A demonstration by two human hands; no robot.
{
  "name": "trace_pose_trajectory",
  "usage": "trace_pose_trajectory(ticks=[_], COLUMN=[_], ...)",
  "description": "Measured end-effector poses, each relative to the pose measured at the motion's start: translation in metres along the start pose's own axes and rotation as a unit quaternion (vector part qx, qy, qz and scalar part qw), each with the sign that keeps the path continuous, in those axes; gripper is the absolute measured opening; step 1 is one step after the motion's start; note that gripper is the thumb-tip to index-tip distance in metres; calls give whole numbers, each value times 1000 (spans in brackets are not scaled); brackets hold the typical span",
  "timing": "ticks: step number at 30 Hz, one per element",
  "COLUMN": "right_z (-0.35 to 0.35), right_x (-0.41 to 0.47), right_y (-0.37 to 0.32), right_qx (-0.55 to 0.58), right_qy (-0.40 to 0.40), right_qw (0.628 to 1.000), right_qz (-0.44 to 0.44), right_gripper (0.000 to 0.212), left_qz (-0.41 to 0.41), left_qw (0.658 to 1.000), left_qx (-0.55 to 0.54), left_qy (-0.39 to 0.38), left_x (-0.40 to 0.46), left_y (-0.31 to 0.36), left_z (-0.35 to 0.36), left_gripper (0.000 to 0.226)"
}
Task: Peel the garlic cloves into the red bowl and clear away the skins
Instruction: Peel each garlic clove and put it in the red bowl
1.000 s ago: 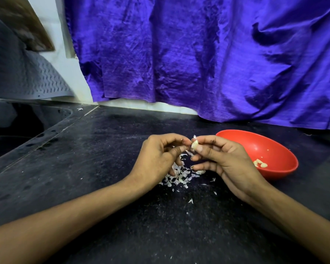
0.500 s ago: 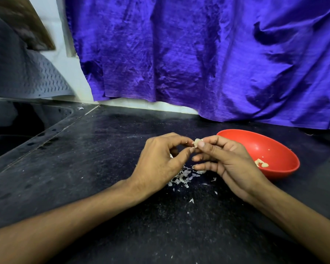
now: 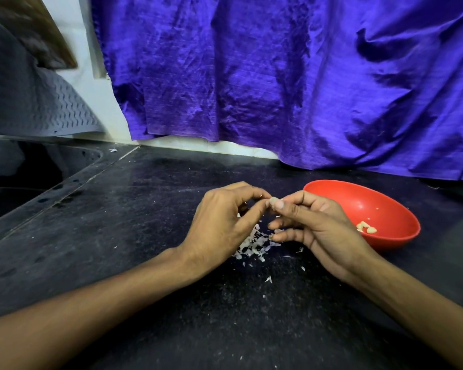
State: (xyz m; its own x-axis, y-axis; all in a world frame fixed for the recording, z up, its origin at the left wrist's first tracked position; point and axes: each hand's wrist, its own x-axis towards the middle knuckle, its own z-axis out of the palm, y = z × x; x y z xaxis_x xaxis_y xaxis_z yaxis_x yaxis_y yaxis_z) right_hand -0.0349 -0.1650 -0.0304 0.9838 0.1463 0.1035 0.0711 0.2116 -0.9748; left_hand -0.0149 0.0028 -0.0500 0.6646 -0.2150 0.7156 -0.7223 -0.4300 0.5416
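Note:
A pale garlic clove (image 3: 274, 202) is pinched between the thumb and forefinger of my right hand (image 3: 316, 231) above the dark counter. My left hand (image 3: 225, 225) meets it from the left, its curled thumb and forefinger tips touching the clove's end. Under and between both hands lies a heap of white garlic skins (image 3: 254, 245). The red bowl (image 3: 385, 206) stands just right of my right hand, with a few peeled cloves (image 3: 366, 227) at its bottom.
The black stone counter (image 3: 145, 236) carries stray skin flakes toward me. A sink basin (image 3: 24, 177) sits at the far left under a grey perforated mat (image 3: 38, 108). A purple cloth (image 3: 278, 76) hangs along the back wall.
Both hands have risen slightly off the skin heap, and the clove is now held a little higher between the fingertips. The bowl has not moved.

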Motion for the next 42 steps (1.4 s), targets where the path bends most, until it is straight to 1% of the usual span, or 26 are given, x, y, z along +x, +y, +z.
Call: trace_pose_trajectory(ticks=[4,8,12,16,20,23,24,28,31,34,37,42], right_z=[1,1,1,1,-1,-1,-1,-1,-1,-1,-1,0], right_x=[0,0,0,1,2,3,3,3,3,3,2,1], right_y=[-1,-1,-2,-2,-1,0,0,1,2,4,6,7], right_qx=[-5,7,12,23,27,35,36,32,30,24,15,-13], right_qy=[-4,-11,-19,-23,-32,-30,-28,-27,-25,-18,-11,-2], right_qw=[1000,1000,1000,999,999,999,999,999,999,1000,1000,1000], right_qz=[6,14,19,20,19,17,16,15,12,3,-7,-18], right_gripper=[20,19,19,22,26,29,30,28,29,31,28,21], left_qz=[18,12,-14,-41,-48,-59,-67,-91,-113,-108,-99,-111], left_qw=[1000,1000,1000,999,998,997,996,994,993,993,994,992], left_qx=[21,22,7,3,29,30,27,42,13,9,10,8], left_qy=[-1,-10,0,13,-19,-45,-50,-43,-40,-46,-50,-54], left_x=[1,2,3,3,2,1,1,3,4,3,3,1], left_y=[-2,-3,-4,-5,-7,-7,-7,-8,-8,-7,-4,-1], left_z=[0,0,0,0,0,0,0,-2,-3,-2,-2,-1], left_gripper=[17,13,8,12,8,20,20,6,8,8,9,14])
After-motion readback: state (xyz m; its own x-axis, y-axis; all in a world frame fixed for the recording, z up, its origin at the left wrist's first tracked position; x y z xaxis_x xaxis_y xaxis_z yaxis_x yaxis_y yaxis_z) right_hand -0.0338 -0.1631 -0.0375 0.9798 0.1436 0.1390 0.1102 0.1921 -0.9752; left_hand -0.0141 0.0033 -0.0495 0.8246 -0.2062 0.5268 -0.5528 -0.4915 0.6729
